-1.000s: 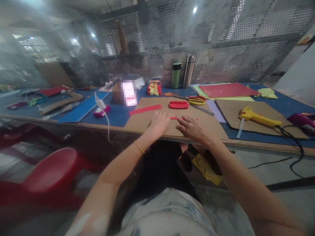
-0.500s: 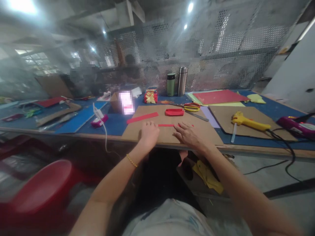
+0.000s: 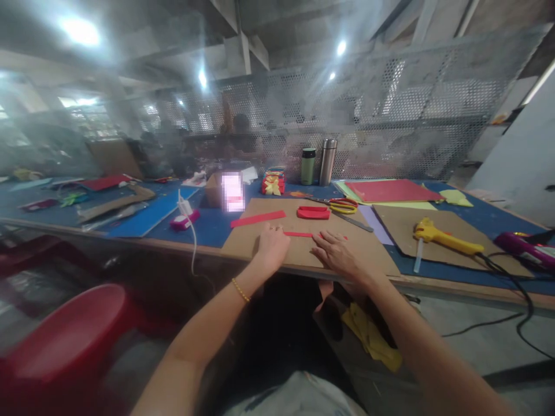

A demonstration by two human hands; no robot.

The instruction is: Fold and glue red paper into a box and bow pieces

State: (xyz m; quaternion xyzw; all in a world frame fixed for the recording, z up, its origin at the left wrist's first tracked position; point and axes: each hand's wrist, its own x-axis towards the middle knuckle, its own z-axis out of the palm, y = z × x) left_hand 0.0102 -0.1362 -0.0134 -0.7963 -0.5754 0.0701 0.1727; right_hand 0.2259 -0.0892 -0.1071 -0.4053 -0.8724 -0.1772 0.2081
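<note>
Red strip [image 3: 299, 234] lay flat on the cardboard sheet [image 3: 303, 254] at the near edge of the surface [image 3: 208, 228], stretched between both hands. Left hand [image 3: 272, 248] was loosely curled, fingertips at the strip's left end; right hand [image 3: 340, 254] was spread flat, fingers pressing down on or just beside its right end. Neither hand lifted it.

Progress, as a judgement: cutting looked partly done. A wider red strip [image 3: 258, 219] and a folded red piece [image 3: 313, 212] sat further back on the same cardboard, scissors [image 3: 342, 205] just beside the folded piece, ruler [image 3: 353, 222] near them. Glue gun [image 3: 446, 238] rested untouched on a second cardboard sheet [image 3: 455, 242], well apart, so gluing seemed still left. Red sheet [image 3: 392, 190] remained uncut at the back.

Hard to tell: whether the left fingertips pinched the strip or only rested on it; the strip's right end ran under the right fingers. Background behind the mesh screen [image 3: 390, 115] was hazy, figures there blurred. Yellow scraps [image 3: 373, 338] below the surface were partly hidden.
</note>
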